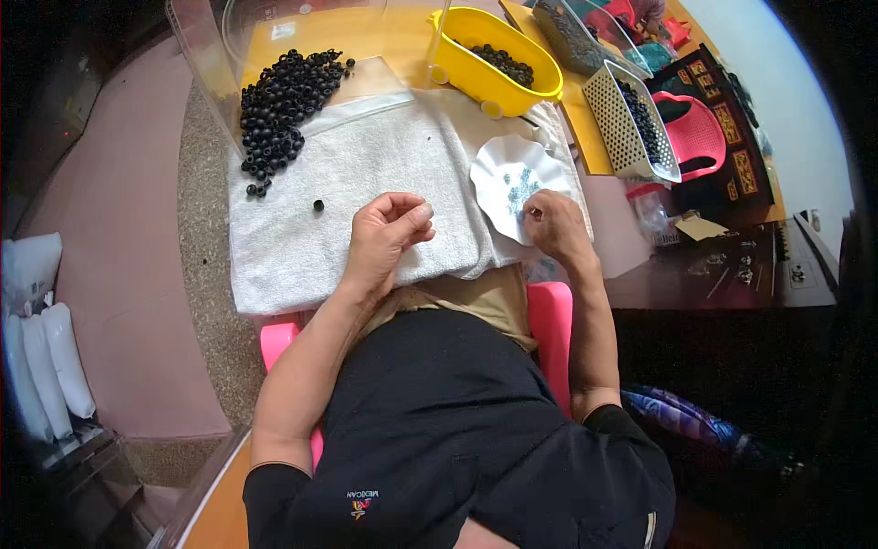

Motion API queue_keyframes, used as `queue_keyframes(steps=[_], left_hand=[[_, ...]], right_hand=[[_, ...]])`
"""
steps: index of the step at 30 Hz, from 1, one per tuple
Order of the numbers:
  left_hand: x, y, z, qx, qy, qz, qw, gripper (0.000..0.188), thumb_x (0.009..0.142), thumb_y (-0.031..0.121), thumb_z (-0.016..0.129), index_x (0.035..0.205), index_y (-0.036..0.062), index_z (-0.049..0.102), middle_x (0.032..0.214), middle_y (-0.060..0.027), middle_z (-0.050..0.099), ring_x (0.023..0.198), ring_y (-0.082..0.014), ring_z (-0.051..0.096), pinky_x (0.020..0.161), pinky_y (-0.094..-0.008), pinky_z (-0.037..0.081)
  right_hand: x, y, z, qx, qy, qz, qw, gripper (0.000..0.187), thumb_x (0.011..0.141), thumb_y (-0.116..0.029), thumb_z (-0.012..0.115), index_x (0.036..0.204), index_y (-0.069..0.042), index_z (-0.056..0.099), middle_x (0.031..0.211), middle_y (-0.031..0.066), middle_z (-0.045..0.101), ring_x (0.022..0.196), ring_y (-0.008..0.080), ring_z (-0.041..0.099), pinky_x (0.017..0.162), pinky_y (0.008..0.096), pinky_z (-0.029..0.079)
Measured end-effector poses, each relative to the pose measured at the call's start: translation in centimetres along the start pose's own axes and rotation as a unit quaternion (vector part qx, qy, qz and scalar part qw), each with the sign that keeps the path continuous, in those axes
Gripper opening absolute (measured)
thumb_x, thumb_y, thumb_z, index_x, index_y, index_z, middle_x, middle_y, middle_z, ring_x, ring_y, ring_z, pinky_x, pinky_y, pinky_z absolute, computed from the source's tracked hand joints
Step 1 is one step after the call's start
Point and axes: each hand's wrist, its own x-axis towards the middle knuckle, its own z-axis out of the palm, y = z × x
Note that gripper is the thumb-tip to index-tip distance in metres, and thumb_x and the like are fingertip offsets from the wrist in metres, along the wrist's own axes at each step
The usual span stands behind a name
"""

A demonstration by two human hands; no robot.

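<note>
Above the white towel (pixel 302 261), my left hand (pixel 384 233) is closed in a pinch, thumb against the forefinger; whatever may be between the tips is too small to make out. My right hand (pixel 556 227) is at the near right edge of a white wavy-rimmed dish (pixel 494 169), its fingers curled together and their tips partly hidden. Tiny blue-green pieces (pixel 521 188) lie scattered in the dish. One round black bead (pixel 318 206) rests alone on the towel, left of my left hand. Farther back on the left spreads a heap of black beads (pixel 283 105).
A clear plastic box (pixel 206 69) surrounds part of the heap. Behind the dish stands a yellow tub (pixel 466 27) holding dark beads. To the right are a white perforated basket (pixel 608 128), a clear bin of dark pieces (pixel 567 46) and a pink chair (pixel 695 133).
</note>
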Motion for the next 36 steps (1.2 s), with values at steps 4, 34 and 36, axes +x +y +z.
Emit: queue_keyframes(steps=[4, 34, 36], left_hand=[[-0.2, 0.1, 0.0, -0.001, 0.000, -0.001, 1.000, 0.013, 0.087, 0.009, 0.069, 0.096, 0.0024, 0.062, 0.087, -0.0051, 0.064, 0.077, -0.0126, 0.062, 0.074, -0.0279, 0.055], [0.0, -0.2, -0.1, 0.011, -0.003, -0.002, 1.000, 0.014, 0.086, 0.009, 0.070, 0.096, 0.0024, 0.062, 0.086, -0.0046, 0.063, 0.078, -0.0127, 0.062, 0.074, -0.0289, 0.056], [0.0, -0.2, -0.2, 0.013, -0.004, 0.001, 1.000, 0.014, 0.086, 0.009, 0.070, 0.096, 0.0026, 0.062, 0.086, -0.0045, 0.063, 0.078, -0.0127, 0.062, 0.074, -0.0288, 0.056]], right_hand=[[-0.1, -0.2, 0.0, 0.006, 0.004, 0.009, 1.000, 0.007, 0.073, -0.005, 0.063, 0.078, -0.002, 0.065, 0.080, 0.0153, 0.065, 0.078, 0.0342, 0.063, 0.071, 0.0400, 0.050], [0.3, -2.2, -0.1, 0.080, 0.032, -0.059, 0.994, 0.011, 0.080, -0.001, 0.064, 0.091, -0.002, 0.066, 0.088, 0.0133, 0.065, 0.084, 0.0312, 0.062, 0.076, 0.0372, 0.049], [0.7, -2.8, 0.0, 0.069, 0.037, -0.067, 0.995, 0.012, 0.079, -0.002, 0.065, 0.091, -0.002, 0.067, 0.088, 0.0128, 0.065, 0.085, 0.0306, 0.062, 0.077, 0.0373, 0.049]])
